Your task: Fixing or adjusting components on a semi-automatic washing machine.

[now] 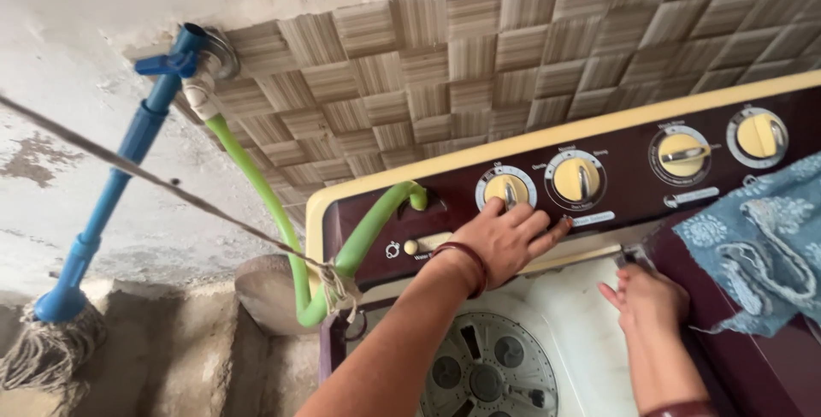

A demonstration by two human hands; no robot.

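The left hand (505,237) reaches up to the maroon control panel (624,173) of a twin-tub washing machine (564,331), its fingers slightly spread and resting against the leftmost yellow dial (506,189) — the fingertips touch the dial's lower rim, though whether they actually grip it cannot be told. A dark red bangle (469,265) circles that wrist. The right hand (647,297) lies lower, on the inner edge of the open tub beside the maroon lid (753,357), fingers together and curled over a small dark part at the rim; what exactly they pinch is too small to tell.

Three more yellow dials (577,178) sit in a row to the right along the panel. A blue patterned cloth (757,242) drapes over the machine's right side. In the tub below the left forearm the grey pulsator disc (489,372) shows.

A green hose (291,250) runs from a blue wall tap (180,59) down and back up into the panel's left end, tied with a cord (154,179) that stretches across the view. A blue-handled mop (103,203) leans against the rough plaster wall — tiled in brown squares higher up.
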